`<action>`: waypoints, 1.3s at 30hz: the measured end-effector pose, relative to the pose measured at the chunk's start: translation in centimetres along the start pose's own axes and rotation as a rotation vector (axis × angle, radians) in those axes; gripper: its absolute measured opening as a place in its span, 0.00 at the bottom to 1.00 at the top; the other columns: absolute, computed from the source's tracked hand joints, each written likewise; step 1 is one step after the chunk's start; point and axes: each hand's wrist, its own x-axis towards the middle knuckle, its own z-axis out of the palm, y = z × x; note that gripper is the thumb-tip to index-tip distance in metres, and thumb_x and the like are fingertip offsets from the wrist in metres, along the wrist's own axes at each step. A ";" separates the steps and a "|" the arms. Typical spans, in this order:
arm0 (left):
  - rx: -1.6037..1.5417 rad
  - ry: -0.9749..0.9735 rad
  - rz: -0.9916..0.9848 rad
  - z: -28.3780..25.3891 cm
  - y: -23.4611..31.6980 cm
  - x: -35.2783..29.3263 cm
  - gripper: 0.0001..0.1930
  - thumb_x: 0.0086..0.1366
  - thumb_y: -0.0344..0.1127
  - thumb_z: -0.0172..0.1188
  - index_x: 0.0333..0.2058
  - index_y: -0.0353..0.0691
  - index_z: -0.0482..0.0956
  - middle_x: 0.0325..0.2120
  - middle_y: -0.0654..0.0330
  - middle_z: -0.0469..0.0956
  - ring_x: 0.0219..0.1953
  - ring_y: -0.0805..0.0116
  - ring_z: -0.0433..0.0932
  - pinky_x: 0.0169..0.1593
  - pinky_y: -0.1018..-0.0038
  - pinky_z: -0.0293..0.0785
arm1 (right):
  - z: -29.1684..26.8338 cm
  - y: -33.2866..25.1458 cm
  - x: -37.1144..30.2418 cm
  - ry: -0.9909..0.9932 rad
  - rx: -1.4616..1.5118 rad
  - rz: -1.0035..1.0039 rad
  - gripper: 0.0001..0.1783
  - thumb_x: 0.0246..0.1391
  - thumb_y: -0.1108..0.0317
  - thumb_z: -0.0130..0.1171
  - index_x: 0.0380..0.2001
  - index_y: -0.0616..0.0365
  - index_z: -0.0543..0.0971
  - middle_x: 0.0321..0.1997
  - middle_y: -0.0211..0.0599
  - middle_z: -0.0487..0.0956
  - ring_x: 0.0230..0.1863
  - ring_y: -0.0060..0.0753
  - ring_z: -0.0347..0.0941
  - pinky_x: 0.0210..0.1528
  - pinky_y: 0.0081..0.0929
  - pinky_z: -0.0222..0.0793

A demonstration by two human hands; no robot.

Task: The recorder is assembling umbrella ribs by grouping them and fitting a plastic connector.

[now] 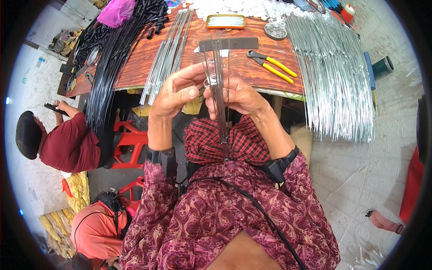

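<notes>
In front of my chest stands a narrow bundle of thin metal ribs (pixel 220 103), like an umbrella frame, its lower end down at my lap. My left hand (pixel 182 87) closes on it from the left, fingers reaching behind the ribs and thumb bent in front. From the right, my right hand (pixel 240 95) pinches the ribs at the same height. A small silvery piece (pixel 211 80) shows between the fingertips. Just beyond, on the wooden table (pixel 198 38), lie a dark flat bar (pixel 243 43) and end-cutting pliers (pixel 276 67) with yellow handles.
Silver rods (pixel 335 81) overhang the table's right edge; more silver rods (pixel 167 54) and black rods (pixel 108 72) lie left. Behind are a shallow tin (pixel 207 22), a round dish (pixel 275 37) and white pieces (pixel 252 8). Two people (pixel 72 144) sit left, near red stools (pixel 132 141).
</notes>
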 end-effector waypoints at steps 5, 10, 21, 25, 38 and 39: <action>0.018 0.016 -0.136 -3.0 -1.7 0.6 0.38 0.49 0.43 0.71 0.54 0.27 0.67 0.45 0.43 0.76 0.46 0.56 0.78 0.52 0.60 0.74 | -0.9 2.4 0.8 -0.045 0.162 0.036 0.22 0.58 0.61 0.56 0.47 0.71 0.72 0.37 0.44 0.78 0.37 0.37 0.79 0.42 0.33 0.78; 0.084 -0.102 -0.141 -3.1 -0.5 1.4 0.26 0.39 0.39 0.76 0.36 0.29 0.80 0.41 0.44 0.78 0.42 0.56 0.79 0.49 0.62 0.75 | -1.1 3.0 1.4 -0.212 0.278 0.068 0.22 0.58 0.63 0.56 0.47 0.73 0.72 0.37 0.47 0.78 0.37 0.41 0.79 0.42 0.36 0.78; 0.154 0.085 -0.073 -1.8 1.5 -1.6 0.21 0.41 0.27 0.73 0.37 0.31 0.79 0.33 0.59 0.79 0.35 0.71 0.78 0.41 0.76 0.75 | 0.6 5.1 -0.3 0.078 0.234 0.233 0.28 0.63 0.51 0.47 0.51 0.69 0.70 0.45 0.49 0.78 0.47 0.43 0.77 0.53 0.36 0.72; 0.240 0.173 -0.029 -1.6 2.2 -2.5 0.21 0.42 0.24 0.72 0.38 0.31 0.78 0.33 0.60 0.79 0.35 0.74 0.78 0.39 0.78 0.76 | 0.8 4.6 -1.7 0.352 -0.032 0.237 0.34 0.63 0.44 0.43 0.51 0.69 0.71 0.50 0.47 0.76 0.47 0.35 0.76 0.52 0.28 0.70; 0.212 0.285 0.048 -0.7 2.1 -4.3 0.21 0.43 0.25 0.73 0.38 0.32 0.77 0.32 0.62 0.77 0.35 0.76 0.76 0.39 0.81 0.73 | 5.1 -0.6 0.3 0.458 -0.441 -0.053 0.22 0.51 0.65 0.65 0.47 0.66 0.76 0.44 0.37 0.79 0.45 0.25 0.75 0.50 0.24 0.71; 0.243 0.251 0.068 -0.7 2.4 -4.6 0.21 0.44 0.26 0.73 0.38 0.31 0.76 0.33 0.62 0.78 0.35 0.75 0.77 0.39 0.81 0.73 | 5.5 -0.7 0.4 0.440 -0.467 -0.066 0.20 0.50 0.66 0.65 0.45 0.65 0.76 0.43 0.36 0.79 0.44 0.24 0.75 0.49 0.24 0.71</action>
